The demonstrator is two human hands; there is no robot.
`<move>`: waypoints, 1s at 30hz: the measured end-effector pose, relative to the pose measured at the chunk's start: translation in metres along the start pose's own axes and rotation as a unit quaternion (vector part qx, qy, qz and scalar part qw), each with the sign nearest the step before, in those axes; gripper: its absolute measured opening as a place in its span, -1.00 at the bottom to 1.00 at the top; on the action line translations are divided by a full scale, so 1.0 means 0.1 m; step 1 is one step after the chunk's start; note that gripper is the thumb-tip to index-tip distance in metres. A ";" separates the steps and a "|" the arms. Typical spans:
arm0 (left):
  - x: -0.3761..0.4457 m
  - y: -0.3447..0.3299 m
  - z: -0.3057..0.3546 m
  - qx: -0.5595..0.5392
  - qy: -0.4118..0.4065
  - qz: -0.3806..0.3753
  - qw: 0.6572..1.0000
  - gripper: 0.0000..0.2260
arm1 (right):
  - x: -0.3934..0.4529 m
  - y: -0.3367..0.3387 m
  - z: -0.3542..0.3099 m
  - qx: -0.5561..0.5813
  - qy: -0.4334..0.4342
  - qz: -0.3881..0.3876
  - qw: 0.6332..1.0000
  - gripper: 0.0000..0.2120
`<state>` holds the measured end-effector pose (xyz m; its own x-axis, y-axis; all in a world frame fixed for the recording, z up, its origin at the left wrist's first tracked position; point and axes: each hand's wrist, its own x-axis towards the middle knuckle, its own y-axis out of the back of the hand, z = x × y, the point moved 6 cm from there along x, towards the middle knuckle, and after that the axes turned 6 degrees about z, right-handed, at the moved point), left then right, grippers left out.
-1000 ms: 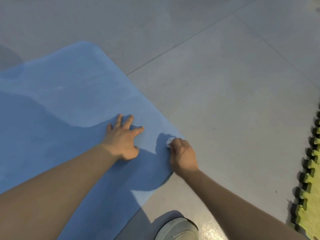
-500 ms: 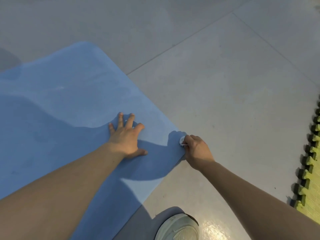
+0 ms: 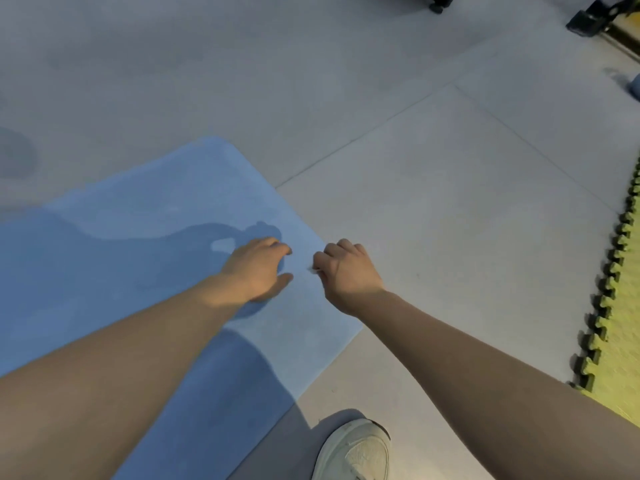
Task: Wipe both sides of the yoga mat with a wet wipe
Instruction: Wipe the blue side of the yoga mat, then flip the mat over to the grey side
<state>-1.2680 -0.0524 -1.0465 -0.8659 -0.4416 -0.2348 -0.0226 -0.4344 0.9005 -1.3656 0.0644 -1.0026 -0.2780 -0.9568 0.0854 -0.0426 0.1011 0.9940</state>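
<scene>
Down on the grey floor (image 3: 450,220) lies the blue yoga mat (image 3: 156,209), flat, with its near edge by a white shoe (image 3: 356,452). Over that edge, the left hand (image 3: 258,268) has loosely bent fingers and holds nothing. Just beside it, the right hand (image 3: 346,271) is curled tight around a small white scrap, probably the wet wipe (image 3: 316,270). A green foam mat (image 3: 620,341) lies off to the right.
</scene>
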 end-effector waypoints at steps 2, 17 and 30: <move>-0.22 0.24 -0.03 -0.053 0.012 0.006 0.998 -0.52 | 0.15 0.20 -0.22 0.010 0.026 0.007 1.000 -0.87; -1.72 1.93 -0.72 -0.548 0.246 0.240 0.763 -0.89 | 0.97 1.57 -1.98 0.172 0.123 0.105 0.972 -0.92; -4.10 2.16 -1.24 -0.469 0.470 0.445 0.601 -0.97 | 0.57 1.65 -3.84 0.210 0.406 0.016 0.889 -0.82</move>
<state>-0.8562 -0.0628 -0.8012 0.3480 -0.8834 -0.3138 0.9138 0.2449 0.3240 -1.0198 -0.0777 -0.8071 0.4927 -0.8153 0.3041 -0.4493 0.0608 0.8913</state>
